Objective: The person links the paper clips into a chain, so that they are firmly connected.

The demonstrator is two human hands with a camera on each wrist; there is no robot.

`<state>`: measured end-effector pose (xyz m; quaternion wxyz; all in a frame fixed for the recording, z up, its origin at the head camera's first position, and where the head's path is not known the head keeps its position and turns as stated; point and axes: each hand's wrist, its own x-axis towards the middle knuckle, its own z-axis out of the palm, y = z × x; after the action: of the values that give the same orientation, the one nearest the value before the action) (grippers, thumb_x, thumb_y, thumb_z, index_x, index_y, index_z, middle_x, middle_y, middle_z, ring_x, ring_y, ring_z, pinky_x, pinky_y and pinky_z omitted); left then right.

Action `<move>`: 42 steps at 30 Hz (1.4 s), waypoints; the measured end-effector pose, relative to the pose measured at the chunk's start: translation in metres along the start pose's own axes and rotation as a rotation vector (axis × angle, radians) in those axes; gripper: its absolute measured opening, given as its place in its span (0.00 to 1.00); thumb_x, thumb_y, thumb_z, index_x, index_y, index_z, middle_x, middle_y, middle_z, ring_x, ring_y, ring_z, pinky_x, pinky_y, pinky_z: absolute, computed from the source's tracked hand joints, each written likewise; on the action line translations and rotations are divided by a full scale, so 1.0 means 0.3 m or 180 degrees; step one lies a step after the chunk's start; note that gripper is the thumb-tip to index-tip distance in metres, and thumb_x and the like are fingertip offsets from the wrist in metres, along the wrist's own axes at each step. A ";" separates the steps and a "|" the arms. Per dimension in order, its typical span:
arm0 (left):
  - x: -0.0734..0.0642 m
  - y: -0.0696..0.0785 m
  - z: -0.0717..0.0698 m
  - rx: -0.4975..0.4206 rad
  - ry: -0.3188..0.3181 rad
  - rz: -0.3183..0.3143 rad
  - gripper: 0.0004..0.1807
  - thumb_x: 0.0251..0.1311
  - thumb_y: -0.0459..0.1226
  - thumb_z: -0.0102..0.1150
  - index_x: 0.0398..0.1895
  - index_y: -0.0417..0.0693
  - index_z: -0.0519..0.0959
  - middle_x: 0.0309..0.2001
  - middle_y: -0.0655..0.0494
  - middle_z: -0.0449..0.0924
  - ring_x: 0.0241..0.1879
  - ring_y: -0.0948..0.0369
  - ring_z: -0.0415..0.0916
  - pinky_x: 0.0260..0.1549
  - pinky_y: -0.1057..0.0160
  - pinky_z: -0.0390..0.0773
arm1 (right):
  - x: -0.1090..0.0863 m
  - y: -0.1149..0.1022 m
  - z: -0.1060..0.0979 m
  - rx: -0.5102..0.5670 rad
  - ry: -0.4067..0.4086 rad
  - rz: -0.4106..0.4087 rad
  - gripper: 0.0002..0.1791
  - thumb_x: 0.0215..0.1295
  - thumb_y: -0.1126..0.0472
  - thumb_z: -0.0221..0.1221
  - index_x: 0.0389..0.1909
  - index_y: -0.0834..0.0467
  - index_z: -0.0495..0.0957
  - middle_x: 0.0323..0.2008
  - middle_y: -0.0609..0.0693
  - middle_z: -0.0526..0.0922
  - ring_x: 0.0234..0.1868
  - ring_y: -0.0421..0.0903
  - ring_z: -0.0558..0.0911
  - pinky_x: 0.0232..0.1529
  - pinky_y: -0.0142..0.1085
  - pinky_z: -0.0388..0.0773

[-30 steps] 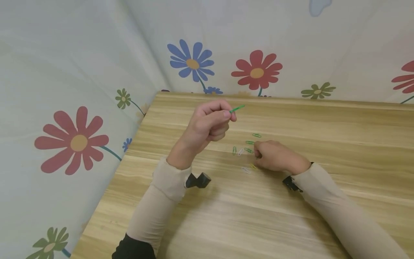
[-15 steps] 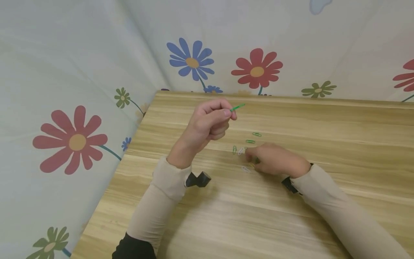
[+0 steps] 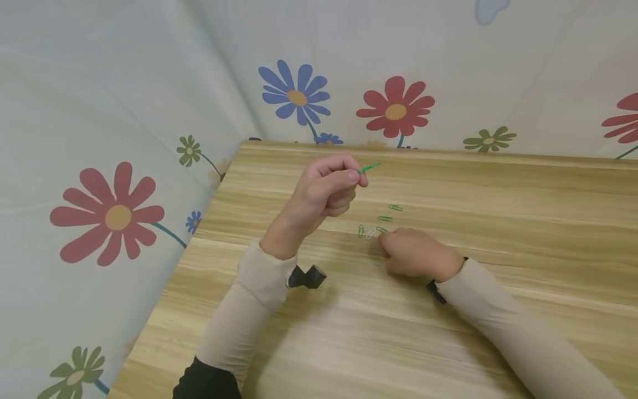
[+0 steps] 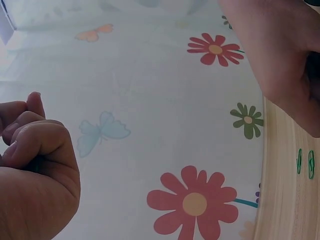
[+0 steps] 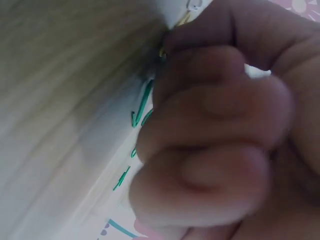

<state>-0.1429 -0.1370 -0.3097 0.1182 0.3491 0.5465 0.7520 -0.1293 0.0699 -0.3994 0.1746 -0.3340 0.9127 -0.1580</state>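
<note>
Raised over the table, my left hand (image 3: pixel 326 185) pinches a green paper clip (image 3: pixel 370 167) between thumb and forefinger, its end pointing up and right. My right hand (image 3: pixel 418 255) is low at the tabletop, fingers curled, thumb and forefinger pinching at a yellow paper clip (image 5: pixel 185 19) that the fingers mostly cover. Close by its fingertips lie a green paper clip (image 3: pixel 381 229) and a white paper clip (image 3: pixel 371 233). A second white paper clip (image 3: pixel 377 264) shows only partly beside the right hand. The left wrist view shows the left hand's curled fingers from behind.
More green clips lie on the wooden table (image 3: pixel 319 332): an upright-turned clip (image 3: pixel 361 231) at the left, a clip (image 3: pixel 385 218) and a farther clip (image 3: pixel 395 208). A flower-patterned curtain (image 3: pixel 224 55) borders the table's back and left edges.
My right hand has moved from beside the green clips down and left over the yellow clip, partly covering the nearer white one. The left hand stays almost still with its green clip.
</note>
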 end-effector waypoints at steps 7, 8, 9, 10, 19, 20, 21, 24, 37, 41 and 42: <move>0.002 -0.004 0.001 -0.0006 0.0004 -0.0023 0.11 0.66 0.31 0.48 0.31 0.47 0.81 0.12 0.59 0.56 0.10 0.63 0.46 0.09 0.66 0.46 | 0.007 -0.011 0.015 -0.0154 -0.0040 0.0096 0.08 0.52 0.69 0.60 0.25 0.55 0.71 0.22 0.47 0.71 0.24 0.44 0.69 0.25 0.36 0.69; 0.001 -0.004 0.001 -0.0005 0.0006 -0.0024 0.11 0.66 0.31 0.48 0.31 0.46 0.81 0.12 0.59 0.56 0.10 0.63 0.46 0.09 0.66 0.46 | 0.008 -0.012 0.016 -0.0186 -0.0036 0.0102 0.08 0.52 0.69 0.60 0.25 0.54 0.71 0.22 0.47 0.71 0.24 0.44 0.69 0.25 0.36 0.69; 0.001 -0.004 0.002 -0.0002 0.0005 -0.0023 0.11 0.66 0.31 0.48 0.31 0.46 0.81 0.12 0.59 0.56 0.10 0.63 0.46 0.09 0.66 0.46 | 0.008 -0.013 0.018 -0.0214 -0.0031 0.0097 0.08 0.52 0.68 0.60 0.24 0.54 0.71 0.22 0.47 0.71 0.24 0.44 0.69 0.25 0.36 0.69; 0.001 -0.004 0.002 -0.0002 0.0007 -0.0022 0.10 0.66 0.31 0.48 0.31 0.46 0.81 0.12 0.59 0.56 0.10 0.63 0.46 0.09 0.66 0.46 | 0.007 -0.014 0.018 -0.0244 -0.0029 0.0098 0.08 0.52 0.68 0.60 0.24 0.54 0.71 0.22 0.47 0.71 0.24 0.44 0.69 0.25 0.37 0.69; -0.013 -0.003 0.001 0.0085 0.0043 -0.0005 0.10 0.65 0.31 0.49 0.31 0.47 0.80 0.12 0.59 0.57 0.10 0.63 0.47 0.09 0.66 0.47 | 0.003 -0.004 0.010 -0.0009 0.0000 -0.0120 0.09 0.52 0.64 0.60 0.20 0.52 0.68 0.18 0.44 0.65 0.19 0.41 0.63 0.21 0.35 0.63; -0.015 -0.003 0.001 0.0120 0.0048 -0.0002 0.10 0.65 0.31 0.49 0.31 0.47 0.80 0.12 0.59 0.57 0.10 0.63 0.47 0.09 0.66 0.47 | 0.000 0.001 0.003 0.0122 0.0001 -0.0160 0.10 0.53 0.64 0.59 0.20 0.52 0.67 0.17 0.43 0.64 0.19 0.40 0.62 0.21 0.34 0.61; -0.017 -0.002 0.002 0.0142 0.0056 -0.0001 0.10 0.65 0.31 0.49 0.31 0.46 0.80 0.12 0.58 0.57 0.10 0.63 0.47 0.09 0.66 0.47 | -0.004 0.006 -0.007 0.0300 0.0019 -0.0205 0.10 0.53 0.65 0.58 0.20 0.52 0.66 0.17 0.42 0.63 0.19 0.39 0.61 0.21 0.34 0.60; -0.017 0.002 0.005 0.0115 0.0104 -0.0035 0.10 0.66 0.32 0.49 0.31 0.46 0.80 0.12 0.59 0.57 0.10 0.63 0.47 0.10 0.66 0.48 | -0.024 0.017 -0.055 0.0932 0.0170 -0.0415 0.11 0.53 0.68 0.54 0.20 0.52 0.64 0.18 0.41 0.60 0.19 0.37 0.59 0.23 0.33 0.58; 0.001 -0.003 0.023 0.0073 0.0329 -0.0187 0.10 0.67 0.31 0.47 0.30 0.45 0.78 0.22 0.55 0.73 0.19 0.62 0.66 0.23 0.67 0.77 | -0.132 0.025 -0.206 0.2274 0.0978 -0.1209 0.14 0.59 0.77 0.45 0.25 0.56 0.71 0.16 0.50 0.71 0.16 0.49 0.74 0.20 0.37 0.68; 0.001 -0.003 0.031 0.0283 0.0277 -0.0141 0.09 0.66 0.31 0.49 0.31 0.44 0.79 0.17 0.56 0.64 0.14 0.61 0.55 0.13 0.69 0.62 | -0.150 0.010 -0.223 0.2499 0.1383 -0.1452 0.16 0.66 0.77 0.44 0.26 0.58 0.73 0.18 0.52 0.73 0.17 0.49 0.74 0.21 0.39 0.71; -0.001 -0.001 0.033 0.0362 0.0257 -0.0131 0.09 0.66 0.31 0.50 0.31 0.43 0.79 0.16 0.57 0.61 0.13 0.61 0.52 0.12 0.68 0.57 | -0.153 0.006 -0.226 0.2549 0.1464 -0.1533 0.16 0.67 0.78 0.44 0.27 0.58 0.73 0.19 0.53 0.73 0.17 0.49 0.74 0.21 0.39 0.71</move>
<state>-0.1363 -0.1296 -0.3085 0.0915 0.3133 0.5997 0.7306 -0.1262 0.1133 -0.3299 0.0424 -0.3982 0.6928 -0.5997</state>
